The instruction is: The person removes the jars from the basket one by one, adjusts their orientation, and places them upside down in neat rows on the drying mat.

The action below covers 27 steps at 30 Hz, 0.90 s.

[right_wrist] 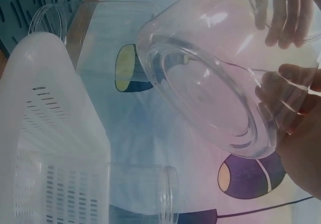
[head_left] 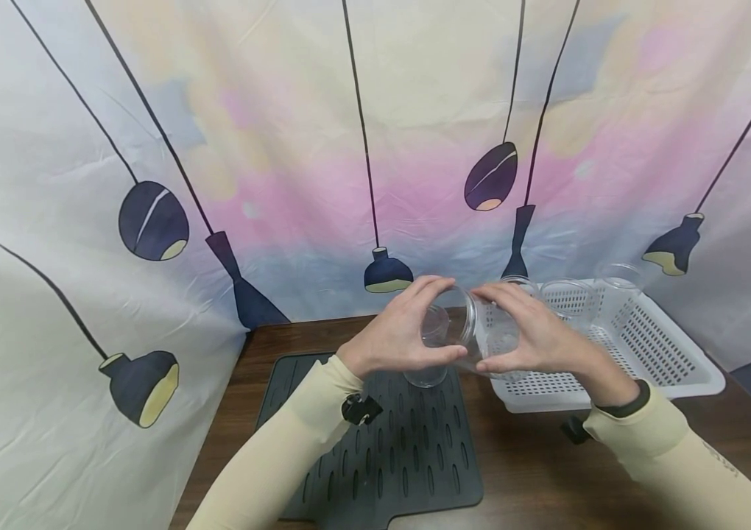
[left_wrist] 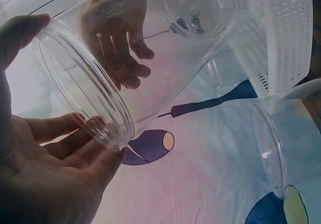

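A large clear plastic jar (left_wrist: pixel 165 88) lies sideways in the air between the two hands, above the table. My left hand (head_left: pixel 402 331) grips it around the ridged mouth (left_wrist: pixel 85 83), thumb on one side and fingers on the other. On the base end, my right hand (head_left: pixel 534 331) holds the jar with thumb and fingers spread apart around it. The round base (right_wrist: pixel 205 96) faces the right wrist camera. Fingers of the other hand show through the clear wall. Another clear jar (head_left: pixel 426 374) stands on the dark drying mat (head_left: pixel 409 449), partly behind my left hand.
A white perforated basket (head_left: pixel 667 361) sits to the right on the brown wooden table (head_left: pixel 534 471), with several clear jars inside, one of them a jar (head_left: pixel 568 294) near the back. Behind the table hangs a cloth (head_left: pixel 309 184) printed with lamps.
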### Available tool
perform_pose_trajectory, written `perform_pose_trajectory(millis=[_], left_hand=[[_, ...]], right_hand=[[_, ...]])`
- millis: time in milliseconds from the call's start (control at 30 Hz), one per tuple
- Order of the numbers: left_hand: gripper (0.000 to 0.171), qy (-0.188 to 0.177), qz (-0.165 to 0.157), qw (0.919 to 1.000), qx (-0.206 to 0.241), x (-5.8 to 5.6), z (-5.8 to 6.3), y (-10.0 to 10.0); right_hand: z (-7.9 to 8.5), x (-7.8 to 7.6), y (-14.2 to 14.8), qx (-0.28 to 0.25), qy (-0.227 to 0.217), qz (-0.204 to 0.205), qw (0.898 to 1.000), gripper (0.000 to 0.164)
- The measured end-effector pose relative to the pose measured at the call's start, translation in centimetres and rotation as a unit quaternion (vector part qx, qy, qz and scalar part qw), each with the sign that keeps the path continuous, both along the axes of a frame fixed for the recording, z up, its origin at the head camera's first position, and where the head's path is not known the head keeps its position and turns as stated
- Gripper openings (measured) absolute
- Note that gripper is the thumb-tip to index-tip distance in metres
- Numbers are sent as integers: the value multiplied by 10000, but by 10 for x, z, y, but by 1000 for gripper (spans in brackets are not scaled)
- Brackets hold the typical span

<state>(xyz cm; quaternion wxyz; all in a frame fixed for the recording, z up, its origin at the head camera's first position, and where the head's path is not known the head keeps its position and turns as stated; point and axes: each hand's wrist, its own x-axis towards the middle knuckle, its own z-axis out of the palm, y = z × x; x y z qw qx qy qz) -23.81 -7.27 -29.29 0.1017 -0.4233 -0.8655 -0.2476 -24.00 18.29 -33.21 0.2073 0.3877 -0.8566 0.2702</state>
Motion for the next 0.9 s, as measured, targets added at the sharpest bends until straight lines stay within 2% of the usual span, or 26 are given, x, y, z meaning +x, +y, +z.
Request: perform_pose_trajectory(millis=[267,533,733,900], left_hand=[[84,11,21,10000,70,0,0,-2],[84,19,73,9999,122,-1,0,-5],[84,54,95,9997,198,-1,1,-6],[83,21,99,9996,266,-1,1,-8]], right_hand=[[-2,-2,8,-230,-257,141,9993,94],[-12,-8,18,-835,-489,514,9940,88],[-19,-12,23,-1597,-1003,1163,9751,82],[-24,-13,27,-2018,-1376,1497,9581,79]])
